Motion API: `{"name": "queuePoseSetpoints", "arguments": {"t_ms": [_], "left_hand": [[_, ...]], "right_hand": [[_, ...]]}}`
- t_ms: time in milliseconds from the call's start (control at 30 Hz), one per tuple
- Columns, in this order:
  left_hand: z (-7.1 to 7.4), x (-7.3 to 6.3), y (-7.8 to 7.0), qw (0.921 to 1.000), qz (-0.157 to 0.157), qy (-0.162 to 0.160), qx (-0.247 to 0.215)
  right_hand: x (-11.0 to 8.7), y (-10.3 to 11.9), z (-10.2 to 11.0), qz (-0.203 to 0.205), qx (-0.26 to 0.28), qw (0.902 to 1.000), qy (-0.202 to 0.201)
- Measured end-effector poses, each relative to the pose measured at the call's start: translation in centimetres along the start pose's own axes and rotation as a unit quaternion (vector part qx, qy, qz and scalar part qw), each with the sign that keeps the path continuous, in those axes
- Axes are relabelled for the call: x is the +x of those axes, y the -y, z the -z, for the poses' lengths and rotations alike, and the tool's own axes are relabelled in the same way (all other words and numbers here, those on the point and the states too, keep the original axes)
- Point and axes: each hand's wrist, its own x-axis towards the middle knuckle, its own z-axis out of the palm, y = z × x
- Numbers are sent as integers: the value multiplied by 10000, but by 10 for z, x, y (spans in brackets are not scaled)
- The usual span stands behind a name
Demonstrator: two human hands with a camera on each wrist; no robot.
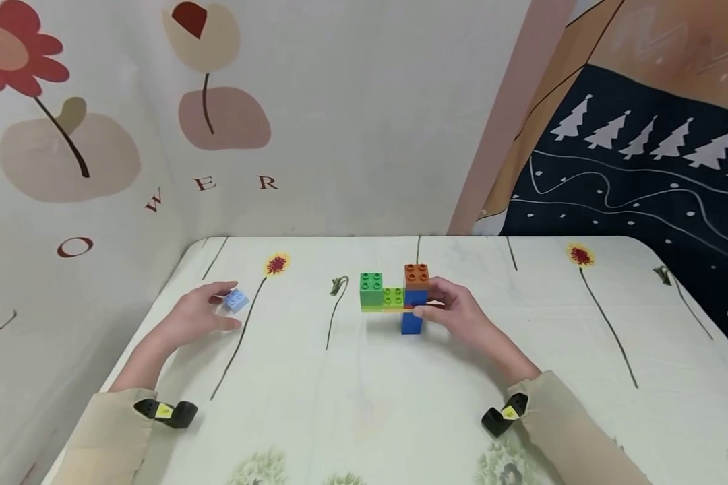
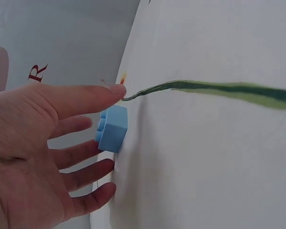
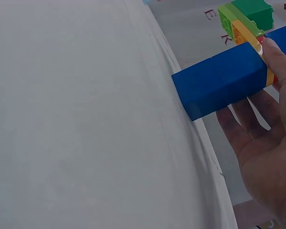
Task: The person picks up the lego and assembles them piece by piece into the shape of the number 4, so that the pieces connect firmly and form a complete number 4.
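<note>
On the left side of the table lies a light blue toy brick [image 1: 235, 300], its studs showing. My left hand [image 1: 195, 315] is around it with thumb and fingers spread apart; in the left wrist view the brick [image 2: 113, 128] sits beyond the fingers, below the thumb tip. Thumb and fingers of my right hand [image 1: 458, 310] grip a toy brick structure [image 1: 411, 322] at its middle. It has a blue column, an orange-brown brick on top and an arm with green bricks reaching left. The right wrist view shows the blue column [image 3: 221, 78] and thin yellow and red layers at the thumb.
A white cloth printed with flowers covers the table [image 1: 352, 397]. Behind it hangs a pale printed curtain [image 1: 352, 121], with a dark panel of white trees [image 1: 631, 175] at the right. Both wrists wear small black cameras [image 1: 185, 414].
</note>
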Motion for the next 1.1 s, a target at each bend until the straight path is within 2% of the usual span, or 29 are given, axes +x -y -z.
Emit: {"name": "queuePoseSetpoints", "arguments": {"t_ms": [233,500,667,900,1100], "left_hand": [[-5,3,0,9999,-57,-112,62],[-10,7,2,9985,-83,-530,53],[-14,11,-2,9969,-192,-747,140],[-21,18,-13,9972,-341,-666,46],[-25,16,-31,9971,-416,-577,-252]], "right_hand": [[-4,-2,0,-46,-10,10000,-34],[-1,0,1,55,-15,10000,12],[-1,0,1,163,-24,9999,34],[-2,-1,2,1,-27,10000,15],[1,0,0,25,125,9999,92]]}}
